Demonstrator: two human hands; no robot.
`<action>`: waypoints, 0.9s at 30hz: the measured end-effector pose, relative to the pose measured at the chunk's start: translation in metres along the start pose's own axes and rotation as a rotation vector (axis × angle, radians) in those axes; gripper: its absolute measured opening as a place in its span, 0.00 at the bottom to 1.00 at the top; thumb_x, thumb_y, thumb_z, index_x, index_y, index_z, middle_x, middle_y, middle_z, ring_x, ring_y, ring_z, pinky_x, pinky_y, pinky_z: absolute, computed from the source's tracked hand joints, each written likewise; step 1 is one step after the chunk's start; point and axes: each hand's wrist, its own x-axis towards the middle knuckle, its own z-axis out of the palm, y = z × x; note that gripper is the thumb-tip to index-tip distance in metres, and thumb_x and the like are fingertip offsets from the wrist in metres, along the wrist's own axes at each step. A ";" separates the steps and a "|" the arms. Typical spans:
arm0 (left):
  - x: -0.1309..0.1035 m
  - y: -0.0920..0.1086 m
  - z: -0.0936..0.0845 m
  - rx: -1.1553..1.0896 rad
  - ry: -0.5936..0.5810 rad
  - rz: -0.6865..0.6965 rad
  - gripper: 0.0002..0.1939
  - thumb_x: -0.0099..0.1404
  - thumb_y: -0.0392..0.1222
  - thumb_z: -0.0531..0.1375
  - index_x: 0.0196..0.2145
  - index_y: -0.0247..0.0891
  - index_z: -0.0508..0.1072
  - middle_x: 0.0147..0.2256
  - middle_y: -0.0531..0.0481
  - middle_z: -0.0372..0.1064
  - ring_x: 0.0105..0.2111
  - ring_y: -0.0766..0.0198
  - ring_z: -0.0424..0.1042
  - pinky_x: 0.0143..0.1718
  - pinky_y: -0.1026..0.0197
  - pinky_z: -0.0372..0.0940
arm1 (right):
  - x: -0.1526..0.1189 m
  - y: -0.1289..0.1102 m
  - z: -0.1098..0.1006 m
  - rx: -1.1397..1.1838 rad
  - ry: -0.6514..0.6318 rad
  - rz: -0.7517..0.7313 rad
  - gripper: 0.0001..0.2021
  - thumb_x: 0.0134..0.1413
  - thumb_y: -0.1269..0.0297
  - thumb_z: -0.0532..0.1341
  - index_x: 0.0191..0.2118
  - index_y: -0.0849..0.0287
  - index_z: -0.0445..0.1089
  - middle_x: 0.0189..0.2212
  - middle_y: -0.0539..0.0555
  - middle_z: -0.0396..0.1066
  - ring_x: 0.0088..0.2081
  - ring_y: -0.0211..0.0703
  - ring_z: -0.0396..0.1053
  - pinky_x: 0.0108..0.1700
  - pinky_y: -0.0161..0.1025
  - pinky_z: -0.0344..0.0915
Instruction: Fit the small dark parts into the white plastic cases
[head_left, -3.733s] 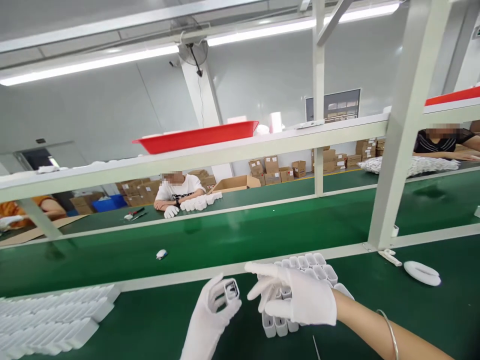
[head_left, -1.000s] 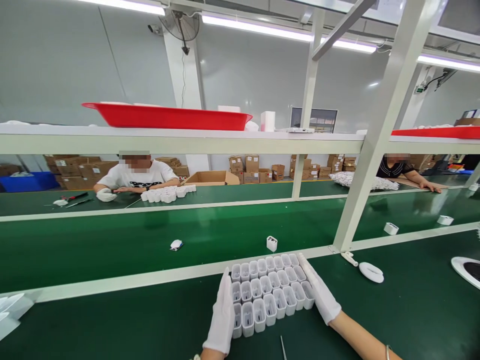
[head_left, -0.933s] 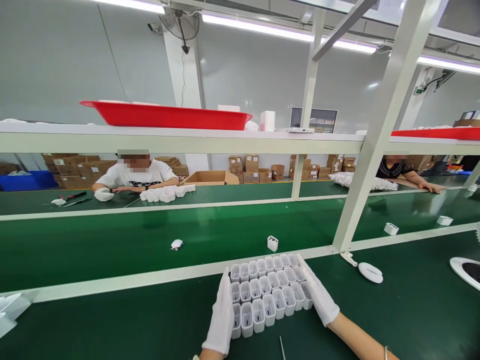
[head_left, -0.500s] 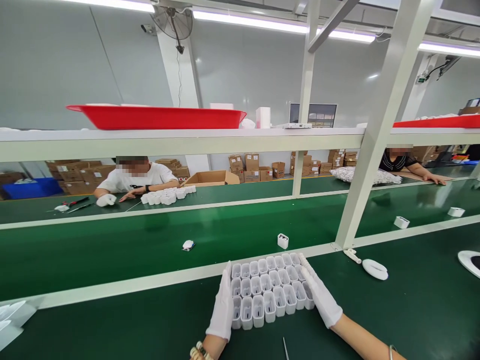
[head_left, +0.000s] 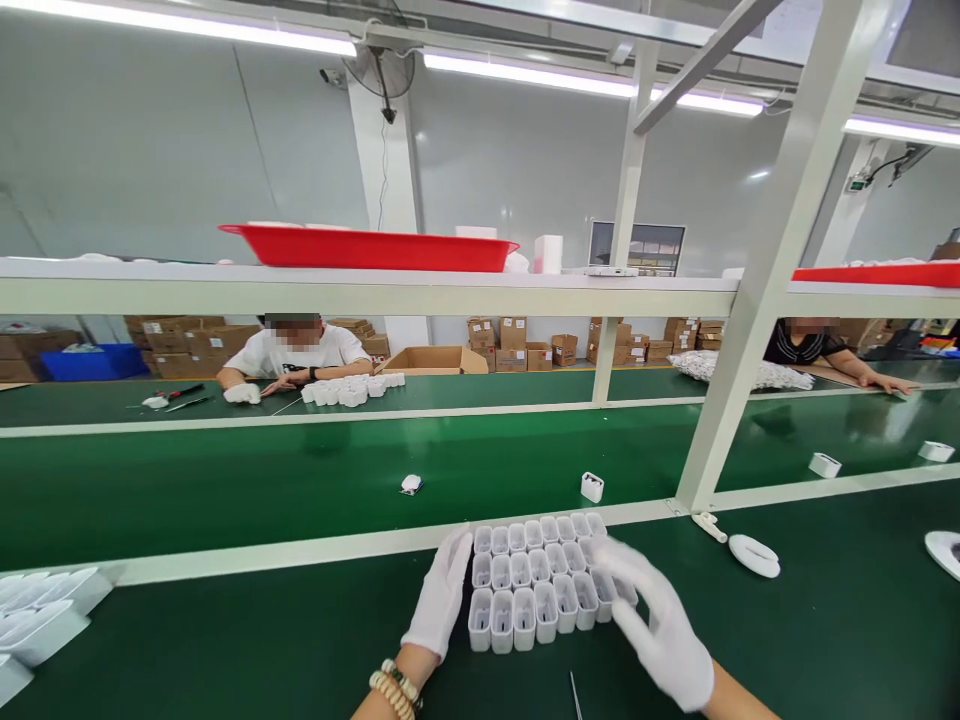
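Note:
Rows of small white open-topped plastic cases [head_left: 525,600] stand packed together on the green worktop in front of me. My left hand [head_left: 441,592], in a white glove, lies flat along the left side of the block, fingers stretched out. At the right end, my right hand [head_left: 660,625], also gloved, has its thumb and fingers spread around the corner cases and partly hides them. Whether it touches them I cannot tell. A thin metal tool [head_left: 575,695], perhaps tweezers, lies near the front edge of the view.
A white post [head_left: 750,330] rises at the right, with a shelf [head_left: 450,298] across carrying a red tray [head_left: 375,252]. A white oval piece [head_left: 754,556] lies right. More white cases [head_left: 52,610] stand left. One case [head_left: 592,487] sits on the green belt. Two co-workers sit opposite.
My right hand has come off the flat right side of the block, and its thumb and fingers have spread over the corner cases. The left hand stays alongside. The view has shifted slightly left.

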 end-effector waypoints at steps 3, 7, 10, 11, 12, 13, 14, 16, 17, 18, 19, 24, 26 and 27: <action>0.009 0.008 -0.011 0.035 -0.084 0.059 0.12 0.67 0.46 0.61 0.46 0.39 0.74 0.45 0.47 0.75 0.45 0.56 0.74 0.51 0.52 0.68 | -0.012 -0.013 0.016 0.055 -0.425 -0.169 0.16 0.63 0.58 0.56 0.52 0.44 0.75 0.52 0.54 0.75 0.54 0.50 0.71 0.58 0.48 0.67; 0.016 0.013 -0.025 0.331 -0.210 0.329 0.14 0.67 0.44 0.54 0.46 0.41 0.75 0.43 0.48 0.76 0.45 0.55 0.74 0.52 0.52 0.68 | 0.003 -0.032 0.046 0.115 -0.763 -0.191 0.21 0.57 0.57 0.60 0.56 0.51 0.73 0.52 0.60 0.74 0.55 0.53 0.71 0.59 0.49 0.66; 0.015 0.014 -0.028 0.516 -0.330 0.508 0.17 0.68 0.39 0.52 0.49 0.46 0.74 0.50 0.49 0.73 0.51 0.57 0.71 0.57 0.52 0.64 | 0.019 -0.047 0.055 0.103 -0.825 -0.046 0.23 0.55 0.61 0.60 0.58 0.52 0.72 0.56 0.60 0.72 0.57 0.55 0.69 0.61 0.52 0.63; 0.015 0.015 -0.027 0.566 -0.366 0.523 0.17 0.68 0.38 0.52 0.51 0.47 0.74 0.51 0.48 0.72 0.52 0.57 0.71 0.58 0.51 0.64 | 0.022 -0.051 0.055 0.087 -0.828 0.013 0.24 0.55 0.62 0.60 0.58 0.52 0.71 0.57 0.59 0.71 0.58 0.55 0.68 0.62 0.53 0.62; 0.015 0.015 -0.026 0.610 -0.391 0.524 0.18 0.68 0.38 0.52 0.52 0.47 0.73 0.51 0.48 0.72 0.51 0.56 0.71 0.57 0.51 0.64 | 0.024 -0.056 0.055 0.072 -0.827 0.067 0.24 0.55 0.63 0.60 0.58 0.52 0.71 0.58 0.59 0.70 0.59 0.55 0.67 0.63 0.53 0.60; 0.015 0.015 -0.024 0.646 -0.408 0.522 0.17 0.68 0.38 0.52 0.52 0.46 0.73 0.51 0.47 0.72 0.51 0.56 0.71 0.56 0.51 0.64 | 0.024 -0.060 0.053 0.068 -0.820 0.117 0.23 0.55 0.63 0.59 0.58 0.52 0.72 0.58 0.58 0.70 0.60 0.55 0.66 0.64 0.53 0.60; 0.015 0.015 -0.022 0.670 -0.420 0.524 0.17 0.69 0.38 0.52 0.51 0.46 0.74 0.51 0.47 0.72 0.51 0.55 0.71 0.56 0.51 0.64 | 0.025 -0.064 0.051 0.080 -0.815 0.157 0.22 0.56 0.63 0.59 0.57 0.52 0.72 0.58 0.57 0.70 0.60 0.55 0.66 0.64 0.52 0.60; 0.016 0.014 -0.019 0.675 -0.428 0.533 0.14 0.69 0.38 0.52 0.48 0.45 0.74 0.49 0.47 0.72 0.50 0.56 0.71 0.55 0.51 0.64 | 0.028 -0.073 0.049 0.149 -0.789 0.183 0.20 0.57 0.62 0.59 0.55 0.54 0.74 0.54 0.57 0.74 0.55 0.52 0.71 0.60 0.49 0.65; 0.017 0.014 -0.018 0.660 -0.427 0.535 0.13 0.70 0.39 0.52 0.46 0.45 0.75 0.48 0.48 0.73 0.50 0.56 0.71 0.55 0.52 0.64 | 0.034 -0.078 0.049 0.188 -0.764 0.165 0.18 0.59 0.62 0.58 0.53 0.54 0.75 0.50 0.57 0.76 0.50 0.50 0.74 0.56 0.46 0.69; 0.017 0.014 -0.017 0.637 -0.424 0.533 0.12 0.70 0.40 0.52 0.44 0.45 0.75 0.47 0.48 0.73 0.49 0.56 0.71 0.54 0.53 0.64 | 0.043 -0.082 0.050 0.206 -0.728 0.132 0.18 0.60 0.61 0.57 0.52 0.55 0.76 0.46 0.57 0.78 0.45 0.48 0.77 0.51 0.45 0.72; 0.017 0.014 -0.017 0.608 -0.421 0.529 0.10 0.70 0.41 0.53 0.42 0.44 0.74 0.47 0.48 0.73 0.48 0.56 0.71 0.54 0.53 0.64 | 0.056 -0.085 0.053 0.193 -0.675 0.098 0.17 0.61 0.61 0.56 0.50 0.55 0.77 0.43 0.56 0.79 0.41 0.47 0.77 0.46 0.43 0.74; 0.015 0.018 -0.017 0.432 -0.343 0.429 0.10 0.70 0.45 0.52 0.37 0.42 0.71 0.44 0.48 0.73 0.44 0.56 0.70 0.50 0.52 0.63 | 0.163 -0.069 0.100 -0.126 -0.435 0.019 0.17 0.58 0.71 0.56 0.48 0.54 0.77 0.43 0.54 0.78 0.46 0.44 0.74 0.53 0.43 0.69; 0.017 0.018 -0.015 0.321 -0.307 0.365 0.11 0.70 0.48 0.52 0.35 0.41 0.69 0.38 0.49 0.72 0.38 0.58 0.70 0.45 0.54 0.64 | 0.205 -0.048 0.128 -0.168 -0.449 0.048 0.21 0.53 0.80 0.55 0.48 0.58 0.77 0.41 0.56 0.77 0.40 0.43 0.74 0.49 0.43 0.70; 0.019 0.018 -0.014 0.245 -0.298 0.340 0.11 0.69 0.49 0.53 0.33 0.41 0.67 0.35 0.50 0.71 0.35 0.60 0.69 0.42 0.56 0.64 | 0.221 -0.037 0.141 -0.184 -0.462 0.054 0.23 0.50 0.83 0.55 0.48 0.59 0.76 0.40 0.56 0.77 0.38 0.42 0.74 0.46 0.42 0.71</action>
